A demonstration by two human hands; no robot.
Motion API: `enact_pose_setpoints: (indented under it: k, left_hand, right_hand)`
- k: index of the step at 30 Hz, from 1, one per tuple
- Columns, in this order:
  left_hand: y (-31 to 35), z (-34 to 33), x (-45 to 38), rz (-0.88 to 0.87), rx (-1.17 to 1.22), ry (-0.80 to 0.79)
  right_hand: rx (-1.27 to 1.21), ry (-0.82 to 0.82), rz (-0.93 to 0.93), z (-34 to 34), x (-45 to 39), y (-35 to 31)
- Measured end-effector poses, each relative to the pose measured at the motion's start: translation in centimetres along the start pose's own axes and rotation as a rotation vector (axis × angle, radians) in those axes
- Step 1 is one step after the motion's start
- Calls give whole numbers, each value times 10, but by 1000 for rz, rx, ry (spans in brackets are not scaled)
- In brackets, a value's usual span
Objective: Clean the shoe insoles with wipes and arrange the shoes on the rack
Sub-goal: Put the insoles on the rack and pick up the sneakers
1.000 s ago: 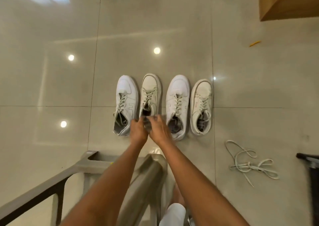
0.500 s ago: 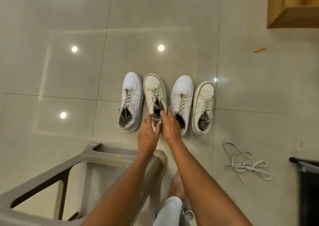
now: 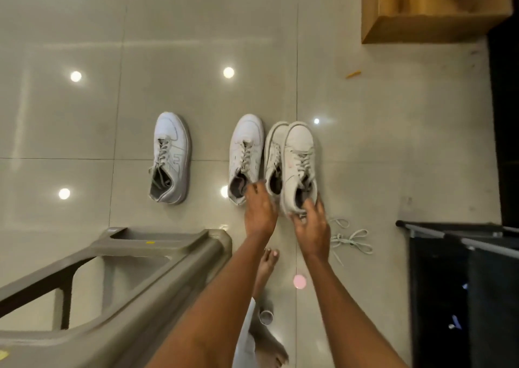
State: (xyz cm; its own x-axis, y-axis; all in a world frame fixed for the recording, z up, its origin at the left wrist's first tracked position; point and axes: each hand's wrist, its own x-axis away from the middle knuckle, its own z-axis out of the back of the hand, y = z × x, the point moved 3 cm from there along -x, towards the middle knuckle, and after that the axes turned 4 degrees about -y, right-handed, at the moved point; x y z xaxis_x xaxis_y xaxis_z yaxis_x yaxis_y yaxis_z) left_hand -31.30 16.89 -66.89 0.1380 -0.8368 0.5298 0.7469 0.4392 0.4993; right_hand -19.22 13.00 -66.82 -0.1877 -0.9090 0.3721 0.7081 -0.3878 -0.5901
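Two white sneakers stand on the tiled floor, one at the left [image 3: 170, 157] and one in the middle [image 3: 245, 157]. A cream shoe [image 3: 273, 154] stands just right of the middle one. My right hand [image 3: 310, 228] grips the heel of a second cream shoe [image 3: 299, 165], which overlaps the right side of the standing cream shoe. My left hand [image 3: 259, 210] holds nothing, its fingers spread by the heel of the middle sneaker. No wipe is in view.
A grey plastic frame [image 3: 157, 255] fills the lower left. Loose white laces [image 3: 351, 238] lie right of my hands. A black rack [image 3: 463, 255] stands at the right edge, a wooden cabinet [image 3: 435, 8] at the top right. My bare foot [image 3: 266, 266] is below.
The cream shoe that stood second from the left has been lifted and carried right, beside the other cream shoe. My left hand has let go of it. The view has shifted.
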Motion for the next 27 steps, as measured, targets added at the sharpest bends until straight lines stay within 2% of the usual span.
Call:
enact_pose_setpoints:
  k: [7, 12, 15, 19, 27]
  left_hand:
    - [-39, -62, -33, 32, -173, -109]
    - [-44, -81, -57, 17, -202, -117]
    - [-37, -78, -60, 61, -140, -43]
    - [-24, -63, -35, -22, -130, 71]
    - [33, -23, 65, -93, -64, 83]
  right_hand:
    - [18, 90, -18, -9, -11, 78]
    - [-26, 111, -20, -28, -23, 97]
    - [-62, 137, -25, -35, -25, 92]
    - [-121, 155, -94, -25, -14, 73]
    - [-215, 291, -239, 60, 44, 28]
